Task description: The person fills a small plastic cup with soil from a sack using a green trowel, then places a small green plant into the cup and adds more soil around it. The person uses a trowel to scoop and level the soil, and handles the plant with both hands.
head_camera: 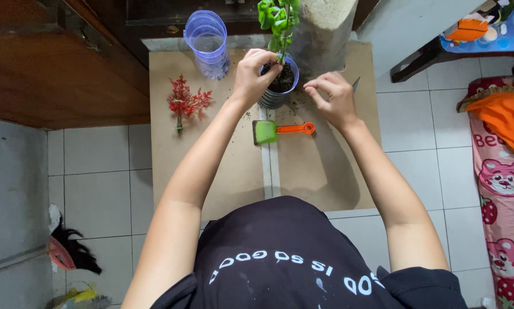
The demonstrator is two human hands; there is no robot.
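Head view shows our left hand at the far middle of the cardboard sheet, its fingers curled over the left rim of the small clear plastic pot filled with dark soil. The fingertips press in close to the stem of the green leafy seedling; whether they pinch the stem itself or only the rim and soil, we cannot tell. The seedling stands upright, its long axis running straight up out of the pot toward the far edge of the view, so it rises just right of and beyond our left grip.

Our right hand hovers just right of the pot and slightly nearer to us, fingers pinched narrowly together as if on a bit of soil; nothing clear shows between them, so we cannot say it holds anything. Our left hand is the one in contact; the right sits just apart from the pot.

Moving outward, a small toy spade with a green blade and orange handle lies near the pot on its near side, handle pointing right. A red-leaved plant sprig lies flat to the left, well apart. A cut clear bluish plastic bottle stands at the far left, and a grey soil-filled sack rises directly behind the pot.
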